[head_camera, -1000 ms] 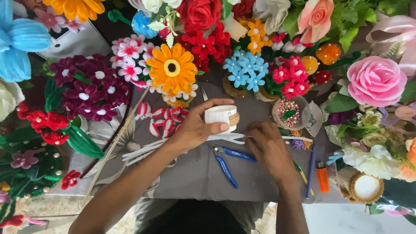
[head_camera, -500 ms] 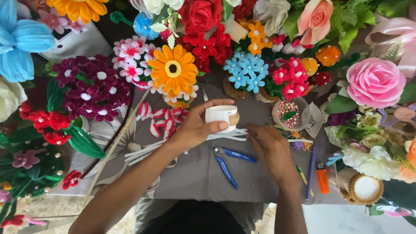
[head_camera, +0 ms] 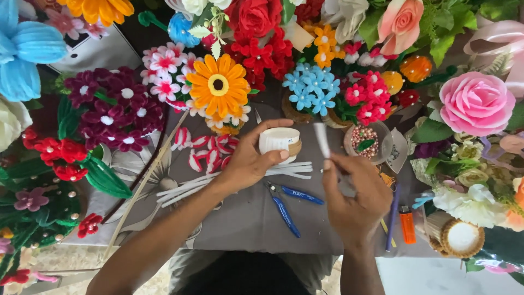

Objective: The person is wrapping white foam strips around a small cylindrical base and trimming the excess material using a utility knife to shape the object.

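Grey cloth [head_camera: 245, 218] covers the table, ringed by craft flowers. Far right of centre, a clear bowl [head_camera: 364, 143] holds beads and a green leaf. At centre the left hand [head_camera: 252, 159] clasps a white tape roll [head_camera: 279, 141] on its side; the right hand [head_camera: 355, 194] pinches a white strip [head_camera: 322, 139] upright just right of it. Blue pliers [head_camera: 286, 205] lie near, between the wrists.

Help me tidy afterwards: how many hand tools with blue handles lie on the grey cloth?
1: the blue-handled pliers, lying on the grey cloth between the left hand and right hand. Others may be hidden under the hands.
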